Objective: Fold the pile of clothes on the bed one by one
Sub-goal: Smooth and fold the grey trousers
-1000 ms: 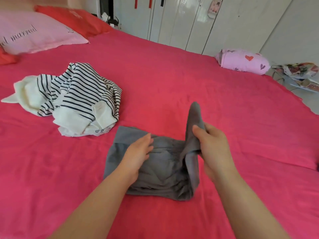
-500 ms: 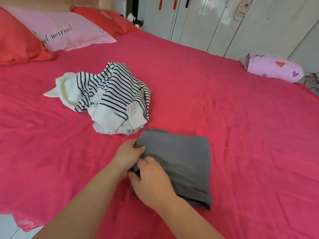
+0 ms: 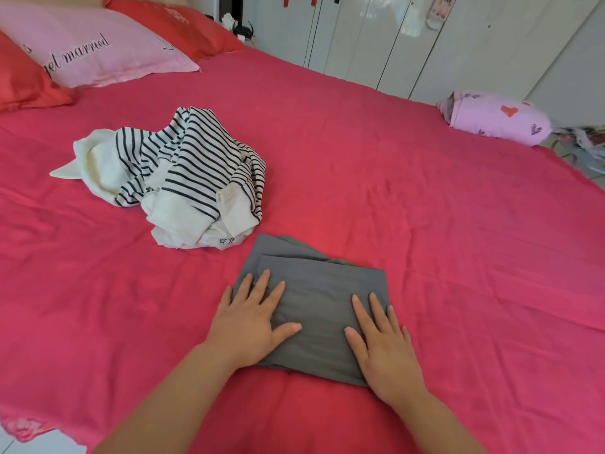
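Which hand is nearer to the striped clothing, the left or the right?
Left. The left hand lies on the grey garment at its left edge, close to the striped clothing; the right hand lies at its right edge, farther away.

Two hands, both mine: left hand [image 3: 248, 319], right hand [image 3: 383, 342]. One folded grey garment [image 3: 320, 290]. One striped-and-white heap [image 3: 183, 178], piece count unclear. Three pillows at the head: one pink pillow [image 3: 91, 44], two red, near red pillow [image 3: 23, 83] and far red pillow [image 3: 183, 24]. One heart-print pillow [image 3: 497, 117]. One bed [image 3: 425, 224].
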Demonstrator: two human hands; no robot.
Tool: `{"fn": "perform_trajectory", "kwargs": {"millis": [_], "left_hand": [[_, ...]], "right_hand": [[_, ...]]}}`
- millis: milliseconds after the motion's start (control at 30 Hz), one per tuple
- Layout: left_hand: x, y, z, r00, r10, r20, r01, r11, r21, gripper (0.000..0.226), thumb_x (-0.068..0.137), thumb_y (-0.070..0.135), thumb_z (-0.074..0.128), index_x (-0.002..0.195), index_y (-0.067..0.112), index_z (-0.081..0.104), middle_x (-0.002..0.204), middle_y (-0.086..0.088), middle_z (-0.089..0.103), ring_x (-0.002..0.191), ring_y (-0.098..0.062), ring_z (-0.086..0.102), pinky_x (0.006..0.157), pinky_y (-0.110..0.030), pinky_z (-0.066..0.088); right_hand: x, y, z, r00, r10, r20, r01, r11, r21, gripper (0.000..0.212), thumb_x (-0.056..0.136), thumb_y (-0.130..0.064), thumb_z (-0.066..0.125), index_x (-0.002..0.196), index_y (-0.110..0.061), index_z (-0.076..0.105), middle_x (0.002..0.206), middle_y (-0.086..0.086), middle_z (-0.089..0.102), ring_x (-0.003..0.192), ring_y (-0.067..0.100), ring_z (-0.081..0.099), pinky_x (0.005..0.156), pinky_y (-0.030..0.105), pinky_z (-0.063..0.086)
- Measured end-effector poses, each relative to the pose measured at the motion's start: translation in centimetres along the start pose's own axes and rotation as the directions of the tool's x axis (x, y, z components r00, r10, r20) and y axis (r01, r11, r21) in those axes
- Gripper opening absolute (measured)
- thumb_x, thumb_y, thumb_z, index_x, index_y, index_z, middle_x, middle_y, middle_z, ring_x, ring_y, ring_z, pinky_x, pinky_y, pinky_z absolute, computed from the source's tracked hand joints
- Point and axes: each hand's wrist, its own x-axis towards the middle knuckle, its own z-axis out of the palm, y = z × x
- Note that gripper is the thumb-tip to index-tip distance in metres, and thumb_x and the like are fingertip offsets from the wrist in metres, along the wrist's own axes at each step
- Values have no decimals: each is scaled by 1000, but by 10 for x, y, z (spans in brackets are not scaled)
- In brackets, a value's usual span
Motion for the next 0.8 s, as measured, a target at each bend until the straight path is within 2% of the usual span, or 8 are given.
{"fn": "perform_trajectory", "kwargs": {"millis": [100, 133, 200, 300, 367, 467, 633, 800], "left_hand": [[-3, -1, 0, 999, -52, -5, 51, 998, -44, 125, 36, 89, -28, 147, 37, -3, 156, 3, -19, 144, -24, -12, 116, -44, 1], [-4, 1, -2, 997, -74, -20, 72, 994, -85, 110, 52, 91, -13, 147, 37, -1, 156, 1, -19, 144, -25, -11, 116, -42, 2], [-5, 4, -6, 984, -147, -102, 121, 967, -225, 76, 84, 72, 26, 148, 37, 6, 157, -3, -12, 144, -28, -2, 116, -40, 10], [-1, 1, -13, 903, -367, -222, 189, 806, -560, 78, 86, 49, 54, 149, 21, 16, 150, -18, 23, 136, -34, 28, 108, -41, 28], [7, -1, -18, 863, -488, -129, 261, 651, -712, 79, 80, 46, 66, 137, 2, 32, 131, -21, 47, 121, -36, 45, 92, -39, 39], [13, -3, -22, 851, -525, -9, 322, 537, -780, 58, 74, 42, 74, 102, -4, 52, 101, -17, 59, 92, -31, 55, 71, -34, 38], [12, 6, -28, 893, -437, -105, 202, 598, -776, 28, 82, 27, 69, 73, 8, 50, 75, -6, 54, 71, -22, 48, 56, -32, 31], [14, 44, -41, 913, -375, -161, 88, 567, -819, 23, 82, 25, 68, 85, 5, 56, 81, -7, 58, 80, -25, 53, 67, -34, 39]], "right_hand": [[-3, 9, -5, 1000, 26, 3, -26, 984, 178, 86, 70, -84, -3, 145, -42, 3, 158, -5, -3, 146, 18, 3, 117, 32, 11], [-2, 10, -8, 998, 61, 3, -60, 961, 269, 70, 85, -71, 17, 147, -38, 10, 158, -3, 1, 145, 16, 7, 116, 29, 12], [3, 12, -9, 989, 133, -60, -95, 899, 427, 55, 96, -41, 38, 147, -27, 21, 156, 3, 17, 143, 16, 18, 113, 26, 16], [13, 13, -12, 938, 330, -108, -194, 755, 626, 51, 92, -30, 53, 137, -7, 42, 134, 12, 52, 124, 25, 47, 97, 30, 38], [19, 11, -16, 907, 418, 44, -315, 606, 730, 42, 86, -29, 63, 119, -3, 56, 115, 11, 63, 105, 26, 59, 76, 28, 43], [25, 12, -17, 896, 385, 220, -394, 462, 794, 36, 78, -30, 72, 104, -5, 67, 100, 8, 69, 91, 22, 64, 71, 30, 50], [31, 16, -21, 893, 362, 266, -371, 261, 891, 25, 79, -12, 69, 103, -4, 66, 96, 11, 69, 86, 25, 65, 73, 32, 51], [30, 47, -44, 890, 398, 222, -345, 269, 899, 27, 79, -11, 69, 105, -5, 63, 100, 13, 68, 88, 27, 66, 71, 32, 52]]}}
